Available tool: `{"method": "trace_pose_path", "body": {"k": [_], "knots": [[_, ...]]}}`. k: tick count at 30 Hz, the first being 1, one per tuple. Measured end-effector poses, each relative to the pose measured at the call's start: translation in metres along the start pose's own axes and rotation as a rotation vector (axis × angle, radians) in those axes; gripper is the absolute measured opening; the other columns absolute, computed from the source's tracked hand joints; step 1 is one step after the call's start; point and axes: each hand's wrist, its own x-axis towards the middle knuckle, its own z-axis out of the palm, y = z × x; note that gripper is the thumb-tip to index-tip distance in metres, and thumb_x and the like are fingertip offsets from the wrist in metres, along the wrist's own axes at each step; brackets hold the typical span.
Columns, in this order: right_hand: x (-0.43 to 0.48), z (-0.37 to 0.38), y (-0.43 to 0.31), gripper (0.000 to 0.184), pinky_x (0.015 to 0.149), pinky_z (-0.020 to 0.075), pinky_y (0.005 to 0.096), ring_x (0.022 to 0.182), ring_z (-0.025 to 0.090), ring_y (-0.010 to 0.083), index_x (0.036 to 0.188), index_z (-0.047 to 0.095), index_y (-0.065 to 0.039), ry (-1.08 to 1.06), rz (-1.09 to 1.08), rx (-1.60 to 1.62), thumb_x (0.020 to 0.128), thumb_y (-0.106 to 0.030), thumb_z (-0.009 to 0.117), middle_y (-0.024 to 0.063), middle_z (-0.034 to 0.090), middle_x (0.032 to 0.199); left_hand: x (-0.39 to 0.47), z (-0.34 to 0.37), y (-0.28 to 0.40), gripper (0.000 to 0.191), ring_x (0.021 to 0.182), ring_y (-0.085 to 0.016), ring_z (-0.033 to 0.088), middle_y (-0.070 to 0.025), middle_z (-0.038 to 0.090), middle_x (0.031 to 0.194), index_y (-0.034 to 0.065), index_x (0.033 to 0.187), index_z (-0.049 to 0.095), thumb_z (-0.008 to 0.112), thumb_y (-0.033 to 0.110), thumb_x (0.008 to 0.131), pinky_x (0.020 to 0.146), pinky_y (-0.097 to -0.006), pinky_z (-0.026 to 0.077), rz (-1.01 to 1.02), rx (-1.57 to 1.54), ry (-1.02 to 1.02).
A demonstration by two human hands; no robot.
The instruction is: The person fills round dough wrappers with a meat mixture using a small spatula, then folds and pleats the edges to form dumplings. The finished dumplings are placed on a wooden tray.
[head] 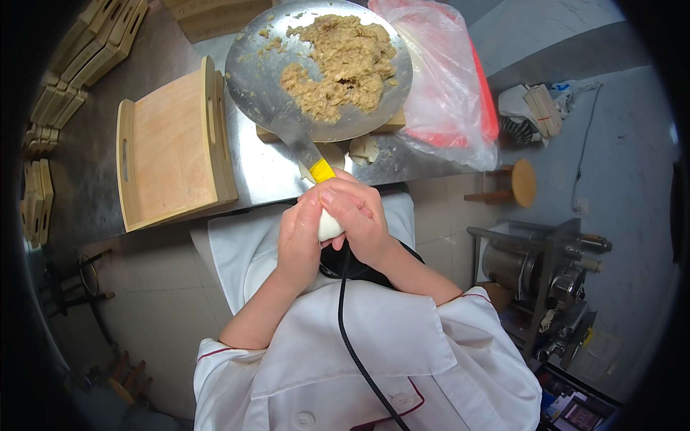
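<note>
In front of my body, my left hand [302,231] and my right hand [358,215] are closed together around a white dough dumpling [330,226]. Both thumbs press at its top, and much of it is hidden by my fingers. A flat metal spatula [298,143] with a yellow band [322,171] juts forward from the fingers; its grip is hidden, so which hand holds it is unclear. Its blade tip reaches the rim of a round metal pan [259,91] holding minced filling [350,64]. A pleated dumpling [364,150] and a flat dough wrapper [330,154] lie on the table before the pan.
The steel table [253,178] ends just ahead of my hands. A wooden tray [170,151] stands at left, with stacked wooden trays [97,48] beyond. Clear plastic sheeting [442,70] covers something red at right. A wooden stool [523,183] and metal machine [533,269] stand farther right.
</note>
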Motion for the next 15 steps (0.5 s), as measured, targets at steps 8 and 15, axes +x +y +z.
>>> {"method": "trace_pose_path", "body": {"k": [8,15], "knots": [[0.007,0.012,0.006,0.026,0.050,0.0387,0.0248,0.062,0.047,0.0102,0.083,0.059,0.003,0.111,-0.271,-0.160,0.091,-0.021,0.055,0.0074,0.050,0.077,-0.006,0.006,-0.008,0.057,0.055,-0.009,0.050,-0.0068,0.064,0.083,-0.0007,0.097,0.061,0.025,0.043,0.100,0.047,-0.0199,0.038,0.116,0.080,0.135],[-0.005,0.021,0.002,0.032,0.051,0.0403,0.0223,0.060,0.048,0.0066,0.110,0.049,0.003,0.098,-0.017,0.154,0.092,-0.023,0.056,0.0078,0.051,0.085,0.000,0.000,-0.003,0.075,0.067,-0.010,0.052,-0.0102,0.057,0.114,0.0004,0.113,0.059,0.013,0.058,0.098,0.052,-0.0197,0.039,0.177,-0.161,0.165]]}}
